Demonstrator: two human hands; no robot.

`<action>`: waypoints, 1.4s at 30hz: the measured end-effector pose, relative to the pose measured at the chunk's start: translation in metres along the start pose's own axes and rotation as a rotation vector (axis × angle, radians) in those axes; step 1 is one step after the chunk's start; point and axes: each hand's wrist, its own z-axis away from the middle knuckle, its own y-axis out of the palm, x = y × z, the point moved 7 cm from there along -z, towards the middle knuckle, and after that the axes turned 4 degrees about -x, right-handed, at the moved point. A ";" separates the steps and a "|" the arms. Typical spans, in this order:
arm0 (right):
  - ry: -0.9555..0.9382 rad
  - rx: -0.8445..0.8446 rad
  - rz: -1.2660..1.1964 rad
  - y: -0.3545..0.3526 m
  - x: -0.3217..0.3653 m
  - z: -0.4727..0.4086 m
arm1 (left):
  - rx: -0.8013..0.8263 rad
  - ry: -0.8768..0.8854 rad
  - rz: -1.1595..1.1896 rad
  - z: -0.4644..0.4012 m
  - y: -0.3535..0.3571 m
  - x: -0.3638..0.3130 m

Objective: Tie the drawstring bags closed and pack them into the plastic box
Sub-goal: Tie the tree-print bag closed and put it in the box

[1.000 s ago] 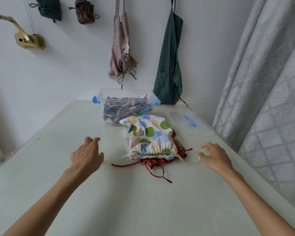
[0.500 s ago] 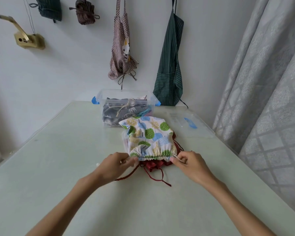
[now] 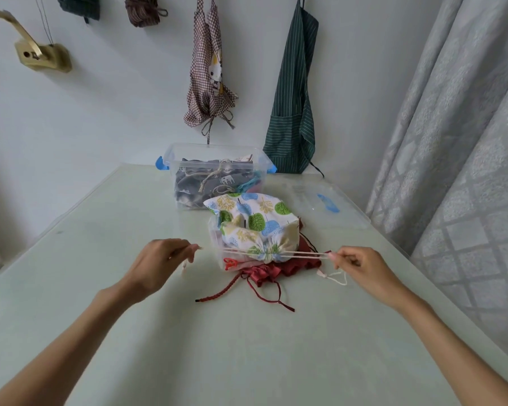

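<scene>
**Cord drawn out both ways, bag mouth cinched between my fingers**

My left hand (image 3: 159,266) pinches one end of the pale cord (image 3: 302,254), and my right hand (image 3: 364,266) pinches the other end; the fingers (image 3: 339,256) of both are curled tight on it, with nothing else held. The cord's long axis runs straight across from one hand to the other, level with the worktop (image 3: 247,347), and it looks taut. A loose knotted loop hangs just below my right fingers.

The patterned bag (image 3: 252,227) lies between my two hands, just beyond the line of the cord, with its gathered mouth facing me and its body stretching away. The mouth sits a little nearer my right fingers than my left. It is white cloth printed with green, blue and yellow trees, puffed full, its neck puckered tight where the cord passes through.

Under it lies a dark red bag (image 3: 272,271), its red strings trailing toward me, not yet tied as far as I can judge. The plastic box (image 3: 214,159) stands beyond the patterned bag, well past my fingers, already holding dark bags; its lid (image 3: 324,206) lies beyond my right hand.

I judge the next move to be bringing both ends together over the neck to knot them.
</scene>
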 end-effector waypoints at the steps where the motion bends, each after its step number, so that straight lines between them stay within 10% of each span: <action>1: 0.016 0.011 0.002 0.008 0.000 0.000 | -0.007 -0.036 -0.059 -0.001 0.003 0.000; 6: 0.130 0.097 0.316 0.014 -0.003 0.002 | 0.111 -0.157 -0.341 0.002 0.017 0.008; 10: 0.023 0.022 0.513 0.005 0.034 0.012 | -0.109 -0.104 -0.317 0.009 0.000 -0.023; 19: 0.067 0.094 0.495 0.075 0.060 0.007 | 0.064 -0.053 -0.466 0.005 0.069 -0.063; 25: 0.013 0.204 -0.131 0.076 0.061 0.007 | 0.001 0.131 -0.532 0.000 0.053 -0.064; 30: -0.101 0.098 0.080 0.080 0.058 0.005 | 0.041 0.061 -0.584 -0.008 0.051 -0.046; 39: -0.044 0.165 0.144 0.091 0.066 0.019 | -0.074 -0.293 -0.115 0.025 0.028 -0.031; 42: -0.033 0.167 0.151 0.094 0.070 0.021 | 0.132 -0.411 0.161 0.034 0.051 -0.042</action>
